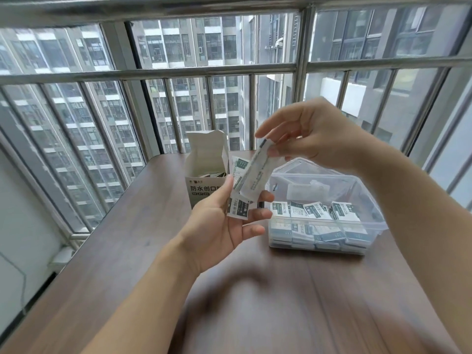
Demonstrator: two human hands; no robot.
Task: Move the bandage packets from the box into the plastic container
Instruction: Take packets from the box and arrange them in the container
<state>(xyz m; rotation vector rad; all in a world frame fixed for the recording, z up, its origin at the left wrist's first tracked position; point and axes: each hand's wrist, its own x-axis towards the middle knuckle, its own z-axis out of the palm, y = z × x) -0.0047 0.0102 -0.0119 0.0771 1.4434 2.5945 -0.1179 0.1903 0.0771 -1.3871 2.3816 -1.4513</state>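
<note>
packet [256, 175] between both hands' grips, above table [255, 302]

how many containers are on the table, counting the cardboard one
2. The open cardboard box stands at the far side of the table, behind the left hand. The clear plastic container, holding bandage packets, sits to its right, below the right hand. None other shows.

Dark wooden table [281, 302], metal window bars [163, 72] behind it, grey apartment towers [204, 42] beyond
</note>
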